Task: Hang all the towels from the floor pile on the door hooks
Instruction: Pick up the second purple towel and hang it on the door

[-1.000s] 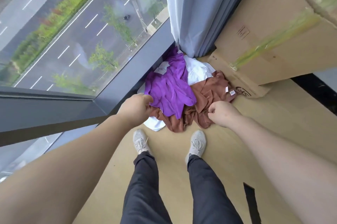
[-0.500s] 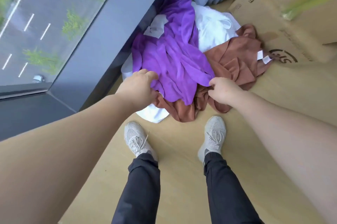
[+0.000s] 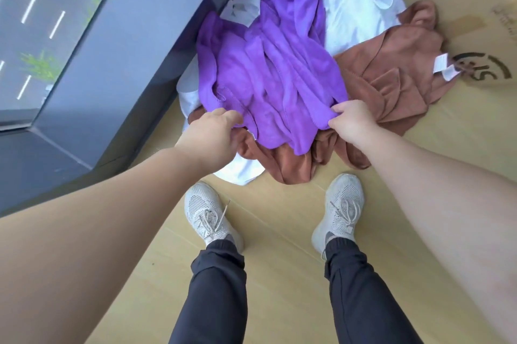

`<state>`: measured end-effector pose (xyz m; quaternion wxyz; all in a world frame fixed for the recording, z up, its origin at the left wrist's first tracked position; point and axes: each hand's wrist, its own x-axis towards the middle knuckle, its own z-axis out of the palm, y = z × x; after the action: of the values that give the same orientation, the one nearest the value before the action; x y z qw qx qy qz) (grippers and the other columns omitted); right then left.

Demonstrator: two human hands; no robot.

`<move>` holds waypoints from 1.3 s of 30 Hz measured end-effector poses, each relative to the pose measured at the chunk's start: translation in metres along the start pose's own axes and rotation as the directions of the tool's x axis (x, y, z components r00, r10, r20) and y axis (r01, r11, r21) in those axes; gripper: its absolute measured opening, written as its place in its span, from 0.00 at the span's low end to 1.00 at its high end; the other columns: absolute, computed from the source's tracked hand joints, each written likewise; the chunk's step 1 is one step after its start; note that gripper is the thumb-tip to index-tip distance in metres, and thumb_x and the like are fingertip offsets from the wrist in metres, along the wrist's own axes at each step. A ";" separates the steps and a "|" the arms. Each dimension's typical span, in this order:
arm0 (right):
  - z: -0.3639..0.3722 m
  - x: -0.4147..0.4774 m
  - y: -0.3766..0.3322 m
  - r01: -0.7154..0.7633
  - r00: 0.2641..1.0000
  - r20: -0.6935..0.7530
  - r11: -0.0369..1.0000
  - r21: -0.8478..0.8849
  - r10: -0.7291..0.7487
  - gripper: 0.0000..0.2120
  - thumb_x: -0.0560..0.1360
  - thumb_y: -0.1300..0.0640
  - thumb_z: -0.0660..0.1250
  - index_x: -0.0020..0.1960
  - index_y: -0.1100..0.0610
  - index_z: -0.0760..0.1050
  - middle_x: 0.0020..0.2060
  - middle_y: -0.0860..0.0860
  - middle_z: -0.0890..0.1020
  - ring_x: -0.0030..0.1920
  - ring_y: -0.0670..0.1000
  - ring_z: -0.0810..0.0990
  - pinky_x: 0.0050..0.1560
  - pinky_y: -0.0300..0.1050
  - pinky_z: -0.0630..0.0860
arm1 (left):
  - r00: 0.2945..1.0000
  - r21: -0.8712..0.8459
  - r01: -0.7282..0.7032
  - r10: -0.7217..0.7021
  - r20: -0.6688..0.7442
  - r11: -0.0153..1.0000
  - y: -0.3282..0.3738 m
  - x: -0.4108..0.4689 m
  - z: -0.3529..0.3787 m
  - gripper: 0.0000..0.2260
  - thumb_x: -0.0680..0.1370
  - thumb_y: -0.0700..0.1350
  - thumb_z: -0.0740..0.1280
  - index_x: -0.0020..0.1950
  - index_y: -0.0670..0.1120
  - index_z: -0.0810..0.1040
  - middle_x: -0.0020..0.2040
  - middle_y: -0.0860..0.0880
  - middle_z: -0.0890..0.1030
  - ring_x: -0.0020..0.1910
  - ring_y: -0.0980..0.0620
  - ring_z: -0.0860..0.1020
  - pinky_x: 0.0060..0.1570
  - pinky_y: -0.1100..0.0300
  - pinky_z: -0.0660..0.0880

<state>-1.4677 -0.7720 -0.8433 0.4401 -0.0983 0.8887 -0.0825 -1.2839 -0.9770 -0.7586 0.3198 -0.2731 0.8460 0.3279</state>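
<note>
Two grips: your left hand (image 3: 212, 133) curls its fingers round the purple towel (image 3: 274, 69) edge, and your right hand (image 3: 352, 122) pinches the same edge. The towel bunches between and beyond your fingers, atop the brown towel (image 3: 397, 72) and the white towel (image 3: 355, 5).

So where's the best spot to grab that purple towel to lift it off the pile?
Take its near edge, coming from above on the person's side. The purple towel lies on top of the brown towel and white towel, and that edge drapes free. The left hand and right hand pinch it there, spaced apart, which should lift it spread out.
</note>
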 end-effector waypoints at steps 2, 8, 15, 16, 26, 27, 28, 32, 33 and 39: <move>0.001 -0.015 -0.006 0.077 0.997 -0.023 0.996 -0.039 -0.078 0.05 0.67 0.66 0.65 0.39 0.62 0.80 0.31 0.55 0.76 0.38 0.55 0.75 0.38 0.47 0.68 | 1.000 0.005 -0.006 0.006 0.010 1.000 0.003 -0.004 -0.002 0.15 0.78 0.44 0.58 0.63 0.45 0.74 0.55 0.42 0.75 0.57 0.41 0.73 0.56 0.48 0.71; -0.017 -0.076 -0.047 0.120 0.993 -0.039 0.976 0.183 -0.115 0.09 0.72 0.57 0.72 0.39 0.57 0.73 0.28 0.46 0.72 0.31 0.50 0.72 0.35 0.41 0.66 | 0.997 -0.039 -0.044 0.042 -0.058 0.998 0.027 -0.024 -0.022 0.14 0.78 0.46 0.64 0.62 0.46 0.74 0.52 0.45 0.76 0.53 0.42 0.74 0.51 0.51 0.72; -0.062 -0.170 -0.114 0.170 0.984 -0.016 0.908 0.384 -0.178 0.17 0.70 0.53 0.72 0.34 0.61 0.68 0.28 0.51 0.73 0.30 0.51 0.71 0.36 0.48 0.70 | 0.967 -0.140 -0.187 0.157 -0.201 0.972 0.068 -0.067 -0.058 0.30 0.69 0.46 0.72 0.70 0.45 0.69 0.65 0.47 0.72 0.62 0.46 0.72 0.61 0.54 0.69; -0.071 -0.185 -0.123 0.193 0.978 -0.005 0.893 0.406 -0.209 0.17 0.70 0.54 0.73 0.32 0.58 0.67 0.26 0.49 0.71 0.29 0.47 0.68 0.34 0.45 0.68 | 0.955 -0.128 -0.229 0.197 -0.222 0.965 0.074 -0.075 -0.066 0.31 0.68 0.47 0.71 0.70 0.44 0.69 0.65 0.47 0.72 0.62 0.46 0.72 0.62 0.55 0.69; -0.195 -0.327 -0.186 0.301 0.900 -0.004 0.616 0.728 -0.436 0.09 0.71 0.69 0.71 0.46 0.56 0.78 0.39 0.51 0.81 0.36 0.45 0.79 0.39 0.37 0.75 | 0.966 -0.326 -0.212 0.147 -0.212 0.921 0.139 -0.184 -0.197 0.10 0.70 0.42 0.68 0.34 0.49 0.67 0.31 0.52 0.72 0.33 0.49 0.71 0.36 0.46 0.74; -0.209 -0.339 -0.191 0.322 0.901 -0.050 0.585 0.745 -0.431 0.11 0.72 0.69 0.70 0.47 0.55 0.78 0.41 0.51 0.82 0.38 0.46 0.80 0.39 0.37 0.76 | 0.960 -0.342 -0.225 0.148 -0.238 0.912 0.144 -0.198 -0.213 0.10 0.71 0.42 0.68 0.35 0.48 0.68 0.31 0.52 0.72 0.32 0.50 0.72 0.35 0.48 0.75; -0.223 -0.350 -0.194 0.351 0.902 -0.108 0.567 0.745 -0.417 0.12 0.72 0.69 0.70 0.47 0.53 0.78 0.42 0.51 0.82 0.40 0.46 0.80 0.42 0.38 0.77 | 0.950 -0.353 -0.243 0.147 -0.277 0.904 0.150 -0.212 -0.231 0.10 0.73 0.43 0.68 0.36 0.47 0.69 0.31 0.52 0.72 0.31 0.52 0.73 0.33 0.53 0.75; -0.270 -0.389 -0.203 0.395 0.901 -0.187 0.566 0.724 -0.391 0.13 0.72 0.68 0.71 0.47 0.50 0.78 0.45 0.50 0.82 0.47 0.50 0.80 0.55 0.49 0.77 | 0.875 -0.401 -0.316 0.100 -0.474 0.860 0.176 -0.274 -0.302 0.16 0.76 0.49 0.69 0.33 0.50 0.65 0.28 0.54 0.68 0.27 0.58 0.67 0.30 0.64 0.65; -0.278 -0.402 -0.208 0.399 0.896 -0.173 0.572 0.716 -0.408 0.14 0.71 0.67 0.71 0.48 0.50 0.78 0.46 0.50 0.82 0.49 0.50 0.81 0.58 0.50 0.76 | 0.855 -0.416 -0.342 0.095 -0.511 0.843 0.183 -0.292 -0.319 0.16 0.75 0.48 0.70 0.33 0.49 0.65 0.29 0.55 0.68 0.28 0.58 0.66 0.32 0.62 0.65; -0.322 -0.489 -0.256 0.544 0.714 -0.093 0.466 0.698 -0.694 0.19 0.70 0.71 0.72 0.57 0.56 0.76 0.48 0.48 0.83 0.51 0.43 0.81 0.51 0.37 0.76 | 0.729 -0.460 -0.472 0.039 -0.683 0.752 0.245 -0.401 -0.410 0.15 0.72 0.48 0.73 0.34 0.46 0.68 0.30 0.54 0.70 0.31 0.55 0.68 0.36 0.59 0.70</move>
<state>-1.4086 -0.8789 -0.2168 0.4710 -0.2545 0.6444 -0.5460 -1.3378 -1.0188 -0.1391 -0.1419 -0.3276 0.7816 0.5116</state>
